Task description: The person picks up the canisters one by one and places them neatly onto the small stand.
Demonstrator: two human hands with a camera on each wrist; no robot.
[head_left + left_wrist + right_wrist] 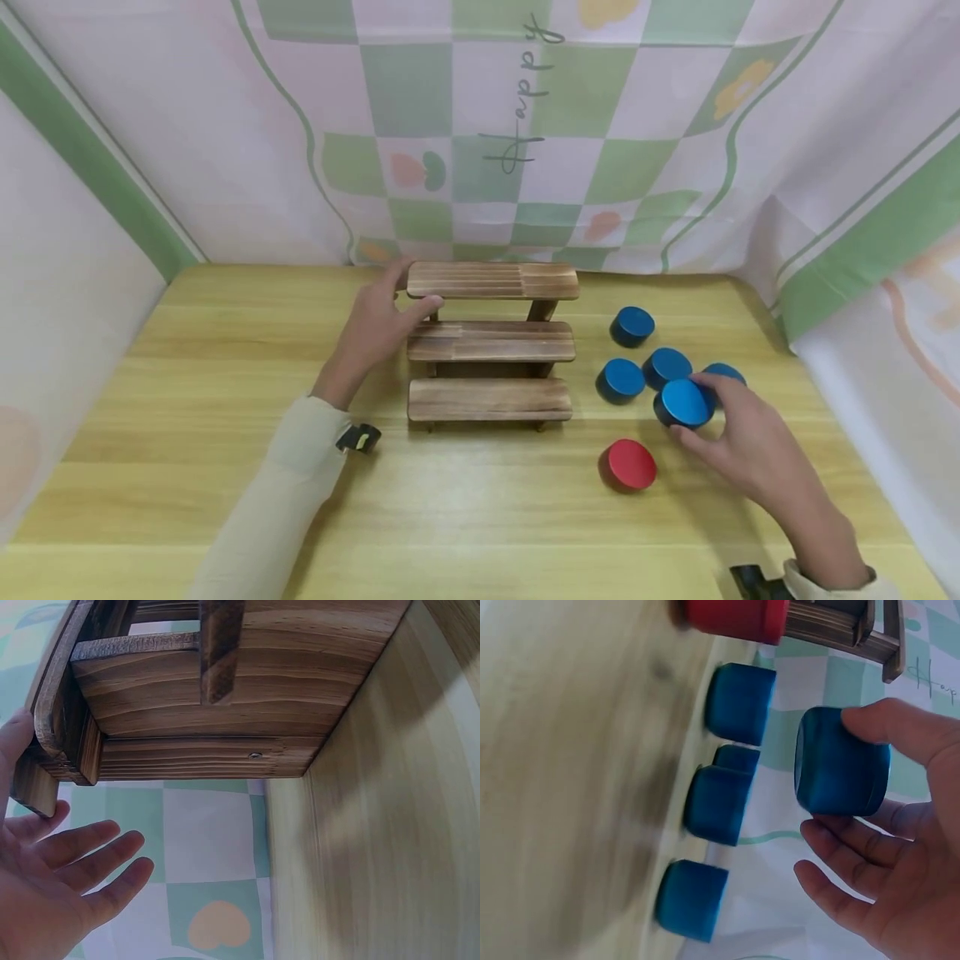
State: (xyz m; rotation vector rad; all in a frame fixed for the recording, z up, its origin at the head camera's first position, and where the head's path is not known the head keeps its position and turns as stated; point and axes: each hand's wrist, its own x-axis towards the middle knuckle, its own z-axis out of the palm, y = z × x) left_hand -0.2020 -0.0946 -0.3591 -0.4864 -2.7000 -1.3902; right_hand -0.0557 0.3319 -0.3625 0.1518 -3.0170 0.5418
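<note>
My left hand (373, 325) grips the left end of the top tier of a three-step brown wooden display stand (491, 342), thumb at the front edge. The left wrist view shows the stand's side from below, with the other fingers of that hand spread loosely. Between thumb and fingers, my right hand (761, 446) pinches a round blue tin (844, 761), which the right wrist view shows raised off the table. Several similar blue tins, among them one at the back (632, 326) and one on the left (620, 381), stand around it. A round red tin (632, 465) sits nearer the front.
The light wood table (465, 517) runs back to a green-and-white checked cloth (487, 108) hanging behind the stand. More cloth (870, 258) hangs along the right side, close to the tins. Pale cloth (67, 208) also borders the left side.
</note>
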